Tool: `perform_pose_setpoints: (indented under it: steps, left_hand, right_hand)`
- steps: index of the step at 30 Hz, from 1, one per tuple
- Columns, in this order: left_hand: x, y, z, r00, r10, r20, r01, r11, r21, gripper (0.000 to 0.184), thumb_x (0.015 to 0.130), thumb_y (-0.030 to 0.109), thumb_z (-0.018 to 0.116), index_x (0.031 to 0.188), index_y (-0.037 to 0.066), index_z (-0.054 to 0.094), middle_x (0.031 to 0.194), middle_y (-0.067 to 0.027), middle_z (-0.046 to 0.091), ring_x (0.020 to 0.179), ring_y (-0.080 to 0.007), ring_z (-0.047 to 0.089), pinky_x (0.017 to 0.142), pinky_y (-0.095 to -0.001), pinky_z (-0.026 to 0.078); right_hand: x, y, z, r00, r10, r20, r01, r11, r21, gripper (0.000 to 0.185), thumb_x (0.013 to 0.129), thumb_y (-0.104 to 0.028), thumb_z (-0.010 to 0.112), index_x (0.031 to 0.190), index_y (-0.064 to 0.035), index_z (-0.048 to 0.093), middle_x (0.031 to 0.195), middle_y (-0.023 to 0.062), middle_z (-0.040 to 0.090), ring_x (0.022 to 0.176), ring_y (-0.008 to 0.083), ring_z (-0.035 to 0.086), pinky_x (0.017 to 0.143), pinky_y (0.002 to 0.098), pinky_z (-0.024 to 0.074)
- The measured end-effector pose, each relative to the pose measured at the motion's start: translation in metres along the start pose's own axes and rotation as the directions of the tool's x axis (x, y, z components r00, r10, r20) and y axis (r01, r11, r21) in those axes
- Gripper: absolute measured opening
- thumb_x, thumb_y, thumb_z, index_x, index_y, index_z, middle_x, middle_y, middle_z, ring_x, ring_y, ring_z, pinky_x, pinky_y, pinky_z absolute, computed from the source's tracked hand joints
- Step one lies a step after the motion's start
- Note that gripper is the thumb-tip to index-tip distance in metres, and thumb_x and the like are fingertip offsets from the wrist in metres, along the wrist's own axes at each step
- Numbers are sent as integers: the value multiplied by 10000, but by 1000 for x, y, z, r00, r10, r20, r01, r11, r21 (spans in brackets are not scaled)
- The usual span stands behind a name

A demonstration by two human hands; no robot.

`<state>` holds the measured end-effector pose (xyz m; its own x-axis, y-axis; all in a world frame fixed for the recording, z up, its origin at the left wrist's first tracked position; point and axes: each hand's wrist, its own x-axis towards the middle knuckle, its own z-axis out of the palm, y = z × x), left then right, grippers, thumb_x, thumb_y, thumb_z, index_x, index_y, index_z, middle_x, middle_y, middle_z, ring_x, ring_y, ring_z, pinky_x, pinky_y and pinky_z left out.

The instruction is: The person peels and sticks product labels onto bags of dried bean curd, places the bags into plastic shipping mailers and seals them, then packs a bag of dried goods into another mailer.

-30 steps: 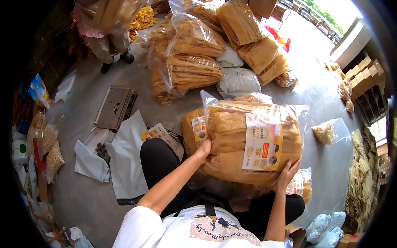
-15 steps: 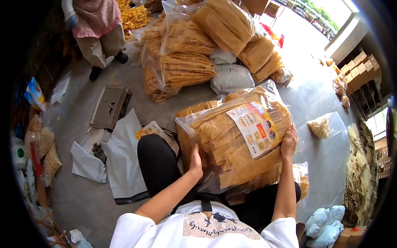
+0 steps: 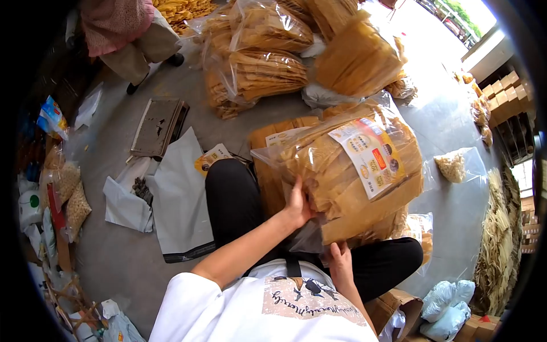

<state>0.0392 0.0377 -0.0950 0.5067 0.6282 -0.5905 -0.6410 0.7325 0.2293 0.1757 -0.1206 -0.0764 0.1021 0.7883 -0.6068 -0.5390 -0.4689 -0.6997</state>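
A large clear bag of flat tan sheets (image 3: 319, 165) with a white and yellow label (image 3: 370, 157) lies tilted over my lap. My left hand (image 3: 298, 204) presses against the bag's left end, its fingers partly behind the plastic. At the lower edge, my right hand (image 3: 341, 262) pinches the bag's loose plastic near its bottom corner. Beneath and behind it, another labelled bag (image 3: 266, 185) shows on the left, and a smaller labelled bag (image 3: 420, 227) sits at the right by my knee.
Stacked bags (image 3: 265, 74) stand ahead. A person (image 3: 128, 40) is at the upper left, near a metal scale (image 3: 155, 126). A grey plastic sheet (image 3: 179, 199) lies left of my knee. At right are a small bag (image 3: 452, 166) and dried bundles (image 3: 493, 245).
The held bag has turned so its label slants. My right hand has moved from its right side to the lower edge. An upper bag on the pile has tipped forward.
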Motion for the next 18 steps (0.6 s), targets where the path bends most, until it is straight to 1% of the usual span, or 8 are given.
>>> perform_pose_setpoints:
  steps: [4, 6, 8, 10, 12, 14, 16, 18]
  left_hand:
    - [-16, -21, 17, 997, -82, 4, 82, 996, -35, 824, 871, 715, 189, 1433, 113, 218, 1423, -122, 358, 1285, -342, 364, 971, -653, 288]
    - [-19, -24, 18, 994, -105, -13, 105, 994, -25, 811, 872, 712, 197, 1427, 122, 233, 1411, -130, 365, 1277, -334, 367, 988, -628, 284]
    - [-16, -26, -1, 988, -147, 52, 143, 986, 81, 778, 893, 681, 228, 1418, 107, 248, 1397, -141, 370, 1273, -310, 368, 1015, -586, 281]
    - [-70, 3, 25, 980, -188, 70, 158, 940, 303, 592, 926, 425, 498, 1357, 44, 361, 1375, -155, 394, 1258, -261, 401, 990, -447, 382]
    - [-111, 39, 24, 956, 12, 293, -174, 828, 533, 402, 913, 281, 566, 1217, 21, 533, 1210, -153, 556, 1088, -231, 565, 857, -340, 491]
    - [-129, 86, 1, 849, 451, 275, -521, 631, 575, 252, 908, 202, 562, 1084, 27, 603, 1020, -110, 627, 871, -163, 615, 655, -257, 474]
    - [-118, 128, -58, 610, 791, 48, -617, 436, 656, 163, 895, 138, 562, 995, 33, 636, 872, -63, 657, 701, -110, 618, 534, -214, 436]
    - [-86, 156, -168, 445, 872, -204, -544, 445, 711, 123, 861, 86, 580, 950, 41, 651, 783, -34, 665, 624, -76, 609, 484, -200, 408]
  right_hand:
    - [17, 26, 11, 972, -207, -111, 193, 973, -125, 471, 767, 4, 650, 1203, -35, 475, 1105, 40, 530, 970, 129, 523, 904, 289, 423]
    - [24, 15, 8, 935, -218, -280, 227, 974, -1, 320, 755, 75, 535, 1058, -27, 529, 816, 47, 542, 611, 143, 554, 653, 375, 565]
    - [28, 7, -23, 918, -298, -261, 251, 947, -201, 166, 784, -1, 551, 939, -54, 527, 662, 14, 502, 505, 123, 490, 459, 277, 468]
    - [20, -17, -29, 905, -298, -303, 221, 939, -263, 123, 809, -48, 551, 921, -90, 522, 637, -8, 494, 467, 85, 452, 386, 208, 328]
    - [15, -37, -29, 891, -344, -297, 208, 890, -406, 100, 831, -80, 544, 928, -67, 521, 617, -3, 496, 448, 86, 446, 375, 211, 326]
    - [22, -44, -39, 896, -361, -260, 188, 838, -513, 100, 841, -84, 535, 935, -51, 519, 612, 2, 500, 441, 87, 446, 372, 213, 325]
    - [26, -46, -54, 900, -369, -234, 158, 774, -613, 105, 851, -88, 526, 941, -35, 518, 607, 6, 503, 433, 88, 446, 368, 215, 324]
    - [30, -47, -64, 936, -325, -137, 132, 683, -718, 113, 860, -86, 511, 951, -19, 518, 618, 16, 511, 438, 94, 464, 371, 219, 337]
